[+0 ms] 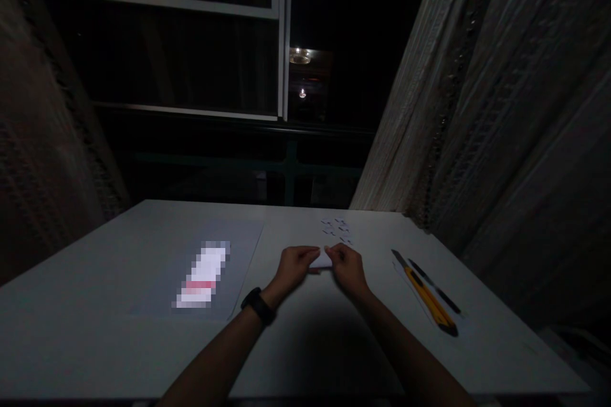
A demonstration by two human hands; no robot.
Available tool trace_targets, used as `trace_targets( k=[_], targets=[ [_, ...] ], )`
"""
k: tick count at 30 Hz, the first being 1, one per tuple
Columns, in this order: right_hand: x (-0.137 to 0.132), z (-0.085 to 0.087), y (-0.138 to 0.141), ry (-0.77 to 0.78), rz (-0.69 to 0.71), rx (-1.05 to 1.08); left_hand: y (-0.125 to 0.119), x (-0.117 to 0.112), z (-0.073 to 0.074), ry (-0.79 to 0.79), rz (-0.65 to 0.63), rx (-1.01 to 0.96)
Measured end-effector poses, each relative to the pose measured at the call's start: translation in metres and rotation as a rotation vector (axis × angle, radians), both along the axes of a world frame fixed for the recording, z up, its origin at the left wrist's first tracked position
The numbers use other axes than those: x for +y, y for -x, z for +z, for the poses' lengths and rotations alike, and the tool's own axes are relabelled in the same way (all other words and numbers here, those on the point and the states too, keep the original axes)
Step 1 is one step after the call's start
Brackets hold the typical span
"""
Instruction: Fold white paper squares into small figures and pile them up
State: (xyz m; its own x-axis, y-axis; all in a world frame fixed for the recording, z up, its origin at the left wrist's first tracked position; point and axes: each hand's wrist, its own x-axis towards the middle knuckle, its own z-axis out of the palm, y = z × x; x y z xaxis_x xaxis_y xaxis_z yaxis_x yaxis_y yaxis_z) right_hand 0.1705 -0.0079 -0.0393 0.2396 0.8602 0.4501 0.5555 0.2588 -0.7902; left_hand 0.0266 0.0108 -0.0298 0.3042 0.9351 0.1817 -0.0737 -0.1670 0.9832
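Note:
Between my two hands is a small piece of white paper point(323, 259), pinched from both sides over the table. My left hand point(294, 265), with a dark watch point(258, 306) on its wrist, grips the left end between thumb and fingers. On the right end, my right hand point(348, 267) closes in the same way. Just beyond the hands lie several small paper pieces point(335, 229) with dark marks, set in rows. The dim light hides any marks on the held paper.
A yellow utility knife point(428, 300) and a dark pen point(436, 287) lie at the right. To the left, a blurred-out bright phone-like screen point(203, 273) rests on a large paper sheet point(243, 267). Curtains point(396, 95) and a dark window stand behind the white table point(86, 331).

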Motion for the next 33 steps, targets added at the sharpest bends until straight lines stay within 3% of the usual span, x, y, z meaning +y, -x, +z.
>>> trace_targets(
  k=[3,8,12,20,26,29,33],
  targets=[
    [-0.001,0.000,0.000,0.000,0.042,-0.014,0.001,0.003,-0.002,0.014,0.061,0.047],
    [-0.004,0.003,0.006,0.028,0.100,-0.023,0.004,0.001,0.001,-0.199,0.146,0.242],
    [-0.002,0.001,0.006,0.010,0.078,0.032,0.002,-0.001,0.003,-0.182,0.163,0.285],
    [0.000,0.003,-0.005,-0.034,0.254,-0.038,0.007,-0.001,0.010,-0.281,0.065,0.415],
    [-0.004,0.006,-0.001,-0.017,0.104,-0.108,0.002,-0.006,0.009,-0.179,0.030,0.381],
    [-0.003,0.006,-0.001,-0.020,0.103,-0.056,0.002,-0.007,0.011,-0.180,0.031,0.386],
    [0.008,-0.002,-0.009,0.012,0.239,0.120,0.008,-0.005,0.013,-0.203,0.054,0.396]
  ],
)
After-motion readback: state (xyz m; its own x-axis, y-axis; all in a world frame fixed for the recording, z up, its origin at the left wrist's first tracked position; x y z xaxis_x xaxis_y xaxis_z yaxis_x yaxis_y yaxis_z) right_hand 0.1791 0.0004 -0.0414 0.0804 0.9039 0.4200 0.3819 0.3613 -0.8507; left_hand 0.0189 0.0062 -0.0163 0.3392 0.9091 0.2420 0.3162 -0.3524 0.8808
